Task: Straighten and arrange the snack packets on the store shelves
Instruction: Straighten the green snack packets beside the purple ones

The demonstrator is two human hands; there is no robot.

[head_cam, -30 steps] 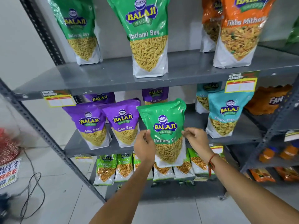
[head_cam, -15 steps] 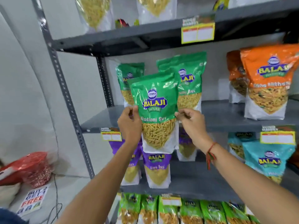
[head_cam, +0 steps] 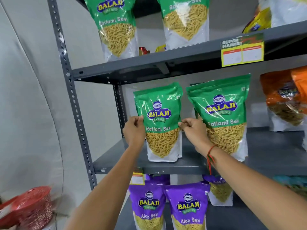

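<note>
Red perforated basket [head_cam: 31, 208] low on the left, near grey wall [head_cam: 25, 97]

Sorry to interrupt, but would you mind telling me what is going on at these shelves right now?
A person is standing a green snack packet upright on the middle shelf. The left hand pinches its left edge and the right hand its right edge, and its base sits on the shelf. A matching green packet stands just to its right. Purple packets fill the shelf below.

A shop: grey slotted-steel shelves [head_cam: 166, 63] stocked with rows of branded snack packets [head_cam: 219, 117], and a "Super Market" price label [head_cam: 242, 50] clipped to a shelf edge.
</note>
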